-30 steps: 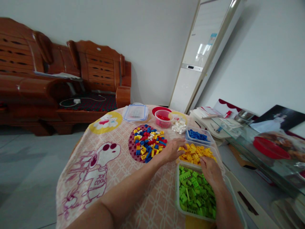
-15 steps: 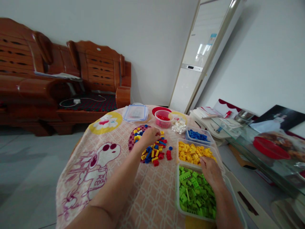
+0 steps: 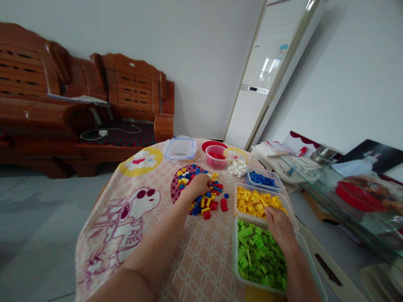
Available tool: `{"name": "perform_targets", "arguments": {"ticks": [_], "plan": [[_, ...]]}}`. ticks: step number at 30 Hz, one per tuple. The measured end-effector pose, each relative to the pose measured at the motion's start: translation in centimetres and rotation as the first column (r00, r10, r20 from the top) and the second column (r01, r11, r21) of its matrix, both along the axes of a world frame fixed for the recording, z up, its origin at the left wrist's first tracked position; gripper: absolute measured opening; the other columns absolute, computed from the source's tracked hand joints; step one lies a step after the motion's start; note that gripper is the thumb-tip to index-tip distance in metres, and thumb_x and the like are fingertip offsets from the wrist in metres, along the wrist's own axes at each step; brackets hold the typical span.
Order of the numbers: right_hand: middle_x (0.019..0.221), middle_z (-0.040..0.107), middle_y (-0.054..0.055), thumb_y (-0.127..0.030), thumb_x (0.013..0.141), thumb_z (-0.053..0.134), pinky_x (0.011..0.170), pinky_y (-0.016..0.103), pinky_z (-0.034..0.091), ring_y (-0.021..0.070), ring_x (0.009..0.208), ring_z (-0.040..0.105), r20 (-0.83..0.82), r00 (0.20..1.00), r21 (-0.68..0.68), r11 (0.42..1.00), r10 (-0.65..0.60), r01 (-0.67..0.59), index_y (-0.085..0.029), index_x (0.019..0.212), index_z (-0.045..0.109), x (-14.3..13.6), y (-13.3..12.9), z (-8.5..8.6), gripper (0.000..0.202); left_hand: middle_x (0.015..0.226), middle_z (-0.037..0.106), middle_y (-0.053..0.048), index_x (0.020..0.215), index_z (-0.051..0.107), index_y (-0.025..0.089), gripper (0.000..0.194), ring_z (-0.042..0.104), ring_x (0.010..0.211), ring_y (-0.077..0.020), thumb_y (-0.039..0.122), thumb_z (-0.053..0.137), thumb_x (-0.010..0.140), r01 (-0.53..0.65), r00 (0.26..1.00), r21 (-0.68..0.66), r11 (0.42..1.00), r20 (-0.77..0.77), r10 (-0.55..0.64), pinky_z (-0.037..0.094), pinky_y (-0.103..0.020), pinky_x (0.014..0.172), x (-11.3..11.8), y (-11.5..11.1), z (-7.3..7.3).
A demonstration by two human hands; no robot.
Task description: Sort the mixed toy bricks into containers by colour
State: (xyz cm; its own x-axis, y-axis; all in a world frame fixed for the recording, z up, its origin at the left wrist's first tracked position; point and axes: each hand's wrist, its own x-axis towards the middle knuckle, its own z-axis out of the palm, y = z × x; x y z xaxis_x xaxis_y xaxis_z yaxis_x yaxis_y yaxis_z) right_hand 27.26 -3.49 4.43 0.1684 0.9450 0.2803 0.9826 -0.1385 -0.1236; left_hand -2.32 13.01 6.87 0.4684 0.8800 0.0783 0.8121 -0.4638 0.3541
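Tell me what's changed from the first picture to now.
The left hand moved leftward, from the yellow bricks to the mixed brick pile; whether it grips a brick there is hidden. The right hand stayed at the yellow bricks; the green bricks and blue bricks remained in their containers.

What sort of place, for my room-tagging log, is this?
Probably a home's living room: there are carved wooden seats, what looks like a standing air conditioner, and a cartoon-print tablecloth.
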Motion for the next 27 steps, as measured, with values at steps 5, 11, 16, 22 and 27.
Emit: {"name": "perform_targets", "arguments": {"ticks": [5, 11, 16, 22, 27], "plan": [[0.101, 0.073, 0.012, -0.025, 0.094, 0.034, 0.089, 0.031, 0.042, 0.0226, 0.096, 0.063, -0.001, 1.0, 0.026, 1.0, 0.001, -0.001, -0.012, 0.102, 0.071, 0.1, 0.0, -0.3, 0.04, 0.089, 0.074, -0.004, 0.091, 0.076, 0.018, 0.024, 0.067, 0.08, -0.0161, 0.013, 0.062, 0.071, 0.119, 0.974, -0.033, 0.992, 0.2, -0.11, 0.051, -0.023, 0.076, 2.4, -0.3, -1.2], [0.098, 0.072, 0.013, -0.025, 0.094, 0.033, 0.087, 0.032, 0.043, 0.0218, 0.092, 0.063, -0.005, 1.0, 0.026, 1.0, 0.013, -0.013, -0.013, 0.1, 0.072, 0.0, 0.0, 0.0, 0.04, 0.088, 0.076, -0.005, 0.092, 0.076, 0.014, 0.026, 0.067, 0.079, -0.0158, 0.014, 0.057, 0.075, -0.001, 0.947, 0.03, 1.0, 0.322, -0.009, 0.051, -0.023, 0.077, -0.1, 0.5, 0.4], [0.098, 0.072, 0.014, -0.025, 0.094, 0.033, 0.088, 0.033, 0.044, 0.0226, 0.094, 0.063, -0.013, 1.0, 0.027, 1.0, 0.013, -0.012, -0.012, 0.101, 0.071, 0.1, 0.1, -0.2, 0.041, 0.082, 0.075, -0.004, 0.088, 0.077, 0.016, 0.024, 0.066, 0.08, -0.0158, 0.013, 0.056, 0.076, -0.009, 0.962, 0.022, 1.0, 0.274, 0.002, 0.05, -0.023, 0.079, 0.1, 0.4, 0.4], [0.104, 0.072, 0.014, -0.024, 0.095, 0.033, 0.091, 0.032, 0.042, 0.0229, 0.098, 0.063, -0.004, 1.0, 0.015, 1.0, 0.006, -0.005, -0.011, 0.105, 0.07, 0.2, 0.0, -0.3, 0.041, 0.107, 0.07, -0.01, 0.1, 0.072, 0.018, 0.023, 0.064, 0.102, -0.021, 0.018, 0.055, 0.085, 0.018, 0.998, 0.057, 0.998, 0.057, -0.022, 0.05, -0.03, 0.09, 3.2, -1.0, -1.8], [0.101, 0.072, 0.013, -0.025, 0.095, 0.033, 0.088, 0.032, 0.043, 0.0224, 0.095, 0.063, 0.008, 1.0, 0.016, 1.0, 0.01, -0.01, -0.012, 0.103, 0.071, 0.2, 0.1, -0.3, 0.041, 0.109, 0.068, -0.01, 0.099, 0.07, 0.017, 0.022, 0.063, 0.104, -0.0226, 0.015, 0.054, 0.084, 0.007, 0.999, 0.038, 0.999, 0.05, -0.009, 0.05, -0.032, 0.09, 3.4, -1.3, -2.1]]}}
